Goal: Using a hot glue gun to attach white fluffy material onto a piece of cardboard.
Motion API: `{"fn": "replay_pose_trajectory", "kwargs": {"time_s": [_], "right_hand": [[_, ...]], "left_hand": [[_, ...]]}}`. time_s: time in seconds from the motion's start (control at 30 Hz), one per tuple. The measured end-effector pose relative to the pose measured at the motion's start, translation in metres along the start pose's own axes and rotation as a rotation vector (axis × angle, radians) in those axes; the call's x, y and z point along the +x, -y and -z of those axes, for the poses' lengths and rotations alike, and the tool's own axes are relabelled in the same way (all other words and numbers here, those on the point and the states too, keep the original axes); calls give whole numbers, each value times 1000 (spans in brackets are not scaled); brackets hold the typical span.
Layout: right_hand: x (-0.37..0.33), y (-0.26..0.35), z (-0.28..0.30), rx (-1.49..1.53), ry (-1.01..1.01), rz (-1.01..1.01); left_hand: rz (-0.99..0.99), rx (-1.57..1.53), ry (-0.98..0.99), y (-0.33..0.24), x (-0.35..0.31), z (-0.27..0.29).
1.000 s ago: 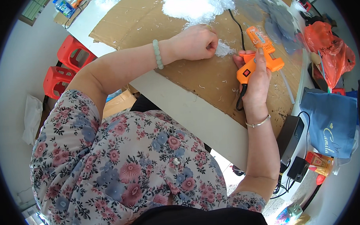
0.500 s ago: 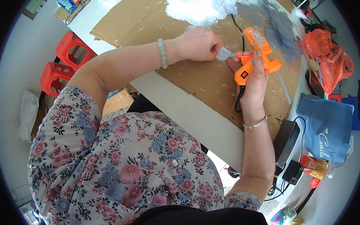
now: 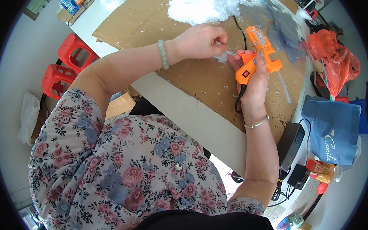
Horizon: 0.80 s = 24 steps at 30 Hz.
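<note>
My right hand (image 3: 256, 82) grips an orange glue gun (image 3: 257, 38), its fingers around the handle near a dark switch. A clear glue stick (image 3: 284, 87) sticks out of the gun's back, above the cardboard (image 3: 183, 80). To the left, my left hand (image 3: 201, 41) is closed in a pinch. Below its fingertips shows a wispy white translucent piece (image 3: 221, 57), which it appears to hold; the fingers partly hide it. My right fingertips are close beside that piece.
A heap of white shredded material (image 3: 204, 9) lies at the far side. Grey translucent sheets (image 3: 284, 34) are at the far right. A black cord (image 3: 240, 30) crosses the cardboard. A red bag (image 3: 334, 61) and blue bag (image 3: 330, 130) stand right; red stools (image 3: 74, 52) left.
Both hands have shifted slightly left, the glue gun moving with the right one. The left hand has turned a little, and the white piece now sits lower under its fingers.
</note>
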State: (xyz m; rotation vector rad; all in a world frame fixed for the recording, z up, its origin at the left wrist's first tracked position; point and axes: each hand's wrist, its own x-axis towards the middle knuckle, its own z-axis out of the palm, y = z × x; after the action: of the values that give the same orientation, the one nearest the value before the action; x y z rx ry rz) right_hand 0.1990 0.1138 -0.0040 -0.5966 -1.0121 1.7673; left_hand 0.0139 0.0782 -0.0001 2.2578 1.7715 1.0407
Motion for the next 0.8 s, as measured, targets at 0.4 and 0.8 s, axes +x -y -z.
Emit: {"fn": "replay_pose_trajectory", "kwargs": {"time_s": [0.4, 0.8], "right_hand": [[4, -3, -6, 65, -53, -12], [4, -1, -3, 13, -117, 42]], "left_hand": [[-261, 232, -83, -3, -7, -18], [-9, 260, 87, -6, 3, -6]]}}
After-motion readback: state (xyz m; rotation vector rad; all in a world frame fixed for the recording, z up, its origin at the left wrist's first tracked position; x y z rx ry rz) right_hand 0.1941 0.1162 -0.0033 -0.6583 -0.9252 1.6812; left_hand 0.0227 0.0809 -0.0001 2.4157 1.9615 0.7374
